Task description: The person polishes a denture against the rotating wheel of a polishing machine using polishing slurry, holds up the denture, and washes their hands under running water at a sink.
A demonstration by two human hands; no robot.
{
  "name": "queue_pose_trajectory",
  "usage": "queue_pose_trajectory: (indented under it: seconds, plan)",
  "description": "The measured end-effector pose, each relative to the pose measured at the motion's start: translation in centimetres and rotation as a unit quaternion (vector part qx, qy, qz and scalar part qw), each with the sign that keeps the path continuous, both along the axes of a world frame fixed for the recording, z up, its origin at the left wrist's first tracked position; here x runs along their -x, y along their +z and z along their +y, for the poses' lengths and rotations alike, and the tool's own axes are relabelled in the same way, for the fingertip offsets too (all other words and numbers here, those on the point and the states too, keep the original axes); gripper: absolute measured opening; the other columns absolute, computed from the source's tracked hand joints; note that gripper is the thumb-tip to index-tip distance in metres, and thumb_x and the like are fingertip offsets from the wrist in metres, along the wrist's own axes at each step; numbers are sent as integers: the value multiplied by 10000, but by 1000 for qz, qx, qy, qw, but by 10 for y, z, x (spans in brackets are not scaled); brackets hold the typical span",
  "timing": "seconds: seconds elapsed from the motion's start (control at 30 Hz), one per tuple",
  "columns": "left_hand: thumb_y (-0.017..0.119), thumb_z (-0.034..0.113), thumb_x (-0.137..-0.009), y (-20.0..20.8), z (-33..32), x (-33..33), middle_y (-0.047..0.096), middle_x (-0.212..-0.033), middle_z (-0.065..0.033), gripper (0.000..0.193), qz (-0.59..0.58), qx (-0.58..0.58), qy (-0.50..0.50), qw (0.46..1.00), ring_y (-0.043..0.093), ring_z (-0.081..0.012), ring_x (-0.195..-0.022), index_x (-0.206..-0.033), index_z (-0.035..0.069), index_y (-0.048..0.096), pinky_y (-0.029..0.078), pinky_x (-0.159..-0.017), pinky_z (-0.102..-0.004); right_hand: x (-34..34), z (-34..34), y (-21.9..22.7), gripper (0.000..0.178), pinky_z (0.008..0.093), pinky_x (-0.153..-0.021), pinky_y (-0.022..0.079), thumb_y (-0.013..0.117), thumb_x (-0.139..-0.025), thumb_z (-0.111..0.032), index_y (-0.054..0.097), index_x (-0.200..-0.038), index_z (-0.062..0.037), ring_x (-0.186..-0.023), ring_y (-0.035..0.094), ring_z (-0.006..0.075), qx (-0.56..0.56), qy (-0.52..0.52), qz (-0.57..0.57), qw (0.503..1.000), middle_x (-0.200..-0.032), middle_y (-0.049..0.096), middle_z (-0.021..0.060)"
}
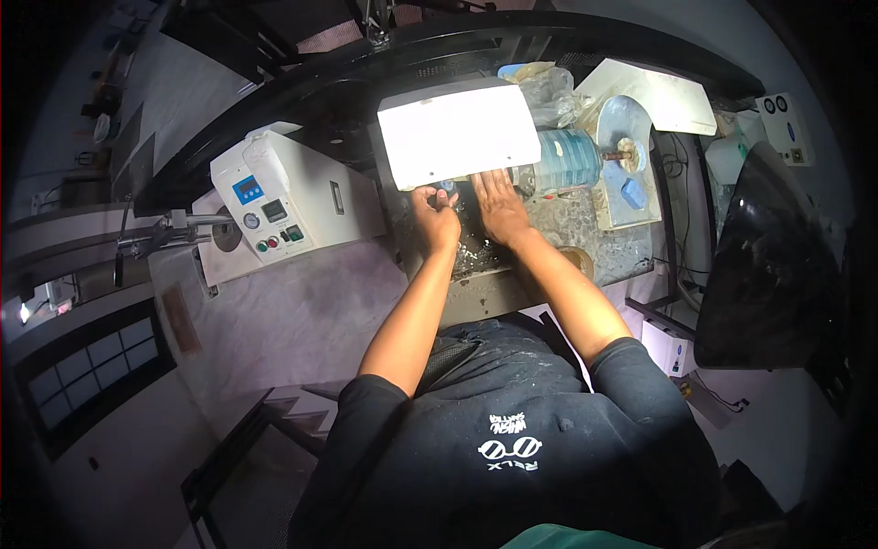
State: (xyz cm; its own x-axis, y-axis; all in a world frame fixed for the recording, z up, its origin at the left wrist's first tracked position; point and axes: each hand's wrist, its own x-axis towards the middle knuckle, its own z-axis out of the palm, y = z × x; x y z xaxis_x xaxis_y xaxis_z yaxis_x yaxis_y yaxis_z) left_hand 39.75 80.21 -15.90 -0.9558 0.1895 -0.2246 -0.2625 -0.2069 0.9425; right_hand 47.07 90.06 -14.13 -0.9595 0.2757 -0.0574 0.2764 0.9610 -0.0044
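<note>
Both my arms reach forward to the lower edge of a white hood (457, 128) over a wet, dirty work table (572, 240). My left hand (436, 220) is closed, thumb and fingers curled together near the hood's edge. A small dark bluish piece shows at its fingertips, too small to name. Beside it, my right hand (503, 212) lies with its fingers stretched out, and the fingertips pass beneath the hood, where what they touch is hidden. Between and below my hands is a dark wet patch (474, 242) with glinting drops.
Right of the hood lies a clear blue plastic water jug (567, 160), then a white machine housing (654, 96) with a blue object (633, 193). A white control box (293, 206) with display and buttons stands at left. A black panel (768, 274) rises at right.
</note>
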Motion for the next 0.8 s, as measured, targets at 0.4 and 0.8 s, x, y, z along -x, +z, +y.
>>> queue_pose_trajectory:
  seconds: [0.4,0.8]
  plan:
    - [560,-75,-802,19,-6,4,462,-604,-100,147,270,271,-111,917,418,-186,-538,-815,25,452,374,-543,-291,16,-3,10,654,459,-1124,118,452,-823,-166,228,-1389,72,-1365,186,353,-9,-23,-36,999,-1433,255,241]
    - [610,46,-808,15,-5,5,549,-678,-197,125,248,284,-131,917,514,-465,-688,-842,74,493,384,-611,-506,64,27,40,661,428,-1030,319,703,-649,-224,506,-1228,26,-1223,443,310,162,-59,-176,969,-1284,488,213]
